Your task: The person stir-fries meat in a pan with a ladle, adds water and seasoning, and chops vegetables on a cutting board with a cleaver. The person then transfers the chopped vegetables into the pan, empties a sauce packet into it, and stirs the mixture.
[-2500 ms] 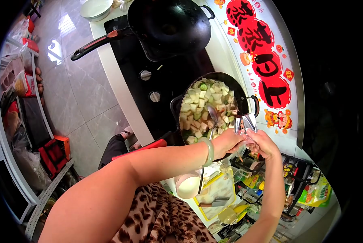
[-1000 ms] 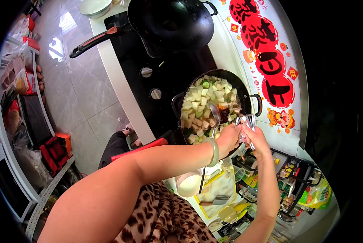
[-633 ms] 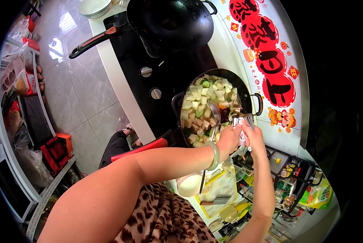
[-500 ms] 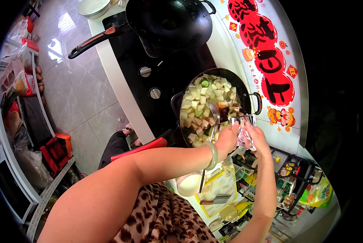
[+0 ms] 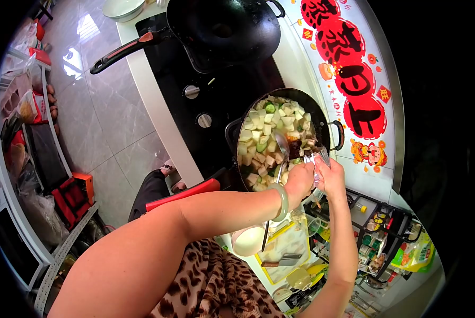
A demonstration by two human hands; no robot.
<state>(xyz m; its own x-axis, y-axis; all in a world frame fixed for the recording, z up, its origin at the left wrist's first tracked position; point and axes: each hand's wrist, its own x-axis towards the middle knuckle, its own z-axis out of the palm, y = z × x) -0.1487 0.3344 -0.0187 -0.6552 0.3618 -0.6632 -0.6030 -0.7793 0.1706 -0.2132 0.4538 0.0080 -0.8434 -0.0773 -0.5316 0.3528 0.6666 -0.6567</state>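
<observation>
Over the near right rim of a dark wok [image 5: 325,114], both my hands grip a shiny, silvery sauce packet [image 5: 318,159]. My left hand [image 5: 300,181], with a pale green bangle [image 5: 281,202] on its wrist, is closed on one side of it. My right hand [image 5: 331,174] pinches the other side. Dark red-brown sauce [image 5: 296,148] lies on the food just below the packet. Pale diced cubes [image 5: 260,130] and some green pieces sit in liquid in the wok. A metal ladle [image 5: 281,142] rests in it, its handle passing beneath my left forearm.
A second black wok [image 5: 224,32] stands on the cooktop [image 5: 179,106], its long handle reaching over the counter edge. Below my hands are a white bowl [image 5: 248,241], a cutting board [image 5: 286,241] with a knife [image 5: 282,261], and a black rack [image 5: 386,212]. Shelves line the left.
My right hand has shifted slightly left, nearer my left hand. The packet looks narrower and more crumpled between them. The ladle stays in place.
</observation>
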